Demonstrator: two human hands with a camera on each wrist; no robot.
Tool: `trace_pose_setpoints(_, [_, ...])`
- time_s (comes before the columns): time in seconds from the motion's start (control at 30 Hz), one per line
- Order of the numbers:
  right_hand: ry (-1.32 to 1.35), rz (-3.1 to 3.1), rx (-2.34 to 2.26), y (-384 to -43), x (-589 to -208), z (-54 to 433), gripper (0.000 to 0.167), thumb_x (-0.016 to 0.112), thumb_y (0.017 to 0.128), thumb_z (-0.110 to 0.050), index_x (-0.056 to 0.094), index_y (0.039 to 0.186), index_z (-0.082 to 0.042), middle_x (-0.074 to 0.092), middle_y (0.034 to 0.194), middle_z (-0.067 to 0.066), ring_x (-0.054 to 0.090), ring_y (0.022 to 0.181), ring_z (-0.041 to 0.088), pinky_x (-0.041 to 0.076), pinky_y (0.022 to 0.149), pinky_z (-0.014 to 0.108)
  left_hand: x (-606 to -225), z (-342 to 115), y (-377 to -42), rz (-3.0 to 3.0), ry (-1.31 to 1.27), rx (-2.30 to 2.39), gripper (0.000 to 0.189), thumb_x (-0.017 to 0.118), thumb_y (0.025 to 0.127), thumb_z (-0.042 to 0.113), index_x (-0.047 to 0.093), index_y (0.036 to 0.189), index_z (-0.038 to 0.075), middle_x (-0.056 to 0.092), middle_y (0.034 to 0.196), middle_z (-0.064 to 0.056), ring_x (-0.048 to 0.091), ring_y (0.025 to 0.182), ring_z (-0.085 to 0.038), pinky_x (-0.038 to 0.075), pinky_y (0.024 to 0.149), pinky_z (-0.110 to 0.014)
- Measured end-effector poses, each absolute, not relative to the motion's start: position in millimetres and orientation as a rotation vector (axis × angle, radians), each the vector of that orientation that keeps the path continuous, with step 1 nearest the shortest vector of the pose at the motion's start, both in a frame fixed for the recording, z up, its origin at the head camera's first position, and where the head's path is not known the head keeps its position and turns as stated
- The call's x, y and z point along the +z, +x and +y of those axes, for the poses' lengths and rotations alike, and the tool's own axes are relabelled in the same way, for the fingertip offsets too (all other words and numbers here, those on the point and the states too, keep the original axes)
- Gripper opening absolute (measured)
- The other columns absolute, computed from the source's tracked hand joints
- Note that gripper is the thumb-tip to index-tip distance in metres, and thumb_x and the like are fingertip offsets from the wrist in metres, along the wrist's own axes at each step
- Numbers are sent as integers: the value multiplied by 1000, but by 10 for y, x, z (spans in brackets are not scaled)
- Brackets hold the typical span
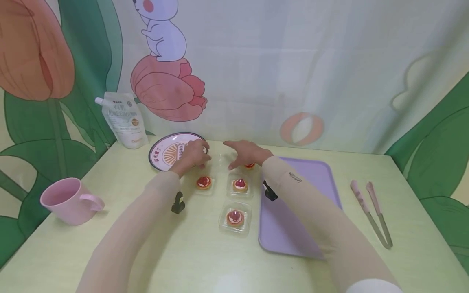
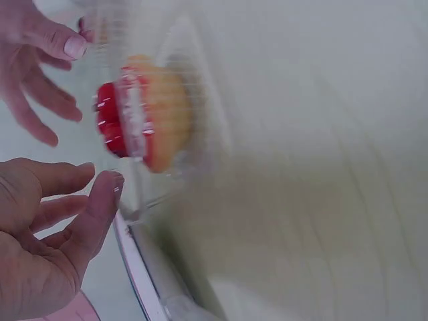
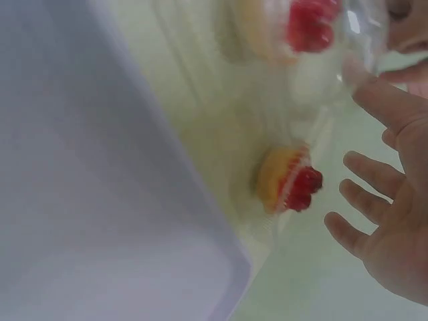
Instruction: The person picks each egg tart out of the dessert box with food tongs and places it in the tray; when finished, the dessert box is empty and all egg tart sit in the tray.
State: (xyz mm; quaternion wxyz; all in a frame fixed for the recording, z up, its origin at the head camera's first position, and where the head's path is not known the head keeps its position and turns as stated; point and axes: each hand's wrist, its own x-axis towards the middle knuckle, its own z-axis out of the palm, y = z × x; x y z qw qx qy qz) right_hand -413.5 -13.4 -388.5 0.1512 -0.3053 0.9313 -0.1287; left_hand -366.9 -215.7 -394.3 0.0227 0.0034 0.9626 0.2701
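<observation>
A tart in a clear box [image 1: 235, 218] sits nearest on the table [image 1: 183, 252], on the near side of a person's right hand [image 1: 247, 153]. Beyond it, closer to that hand, is a second boxed tart [image 1: 239, 185]; a lavender tray [image 1: 282, 234] lies on the hand's right, beneath its forearm. A third boxed tart [image 1: 203, 182] stands just short of the left hand [image 1: 193, 154], slightly to its right.

Farther out, the two hands face each other across a narrow gap, where clear plastic [image 1: 220, 160] shows, right of the left fingertips and left of the right ones. That gap appears decisive; no long axis can be read, and neither hand is plainly nearer. The right thumb and fingers are spread wide. The left thumb and forefinger bend close together; whether they pinch the plastic cannot be told.

A fourth tart [image 1: 249, 165] peeks out beside the right hand, partly hidden. A printed plate [image 1: 157, 150] extends behind and left of the left hand.
</observation>
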Motion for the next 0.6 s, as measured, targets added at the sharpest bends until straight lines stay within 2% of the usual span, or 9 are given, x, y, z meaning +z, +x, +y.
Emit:
trace_pose_setpoints(0.1, [-912,2674,-478,-4149,-3831,-71,89,78,86,-34,28,158,-22,44,155,12,41,143,30,36,118,48,-3907,-2223,-3662,2981,1,862,39,71,88,13,64,124,0,73,102,-22,75,65,-22,57,83,-34])
trace_pose_setpoints(0.17, [-928,2684,-546,-4131,-3783,-17,88,77,87,-33,27,158,-20,45,154,14,41,143,31,36,117,48,-3875,-2267,-3649,2965,-8,899,40,71,88,13,64,126,0,71,107,-22,74,64,-21,60,78,-33])
trace_pose_setpoints(0.23, [-952,2706,-596,-4101,-3731,39,86,76,88,-33,27,158,-19,46,153,15,41,143,32,36,118,47,-3837,-2303,-3623,2958,-22,916,42,70,89,14,62,129,1,71,108,-22,74,64,-21,60,67,-31])
trace_pose_setpoints(0.33, [-989,2742,-648,-4046,-3645,124,84,75,89,-33,28,158,-18,47,152,14,42,143,32,35,118,47,-3779,-2333,-3565,2990,26,900,43,70,90,15,61,131,3,71,107,-20,73,72,-23,58,62,-30])
trace_pose_setpoints(0.47, [-1050,2774,-703,-3954,-3548,233,83,75,90,-31,30,157,-15,47,152,15,41,142,33,34,118,49,-3736,-2335,-3466,3066,228,838,41,68,91,15,63,130,5,72,103,-17,68,90,-27,56,76,-38])
trace_pose_setpoints(0.6, [-1072,2773,-770,-3849,-3516,326,82,76,89,-31,31,156,-15,45,154,13,42,142,33,35,117,50,-3739,-2306,-3354,3048,435,834,39,69,92,16,64,130,7,70,103,-13,63,95,-27,54,85,-41])
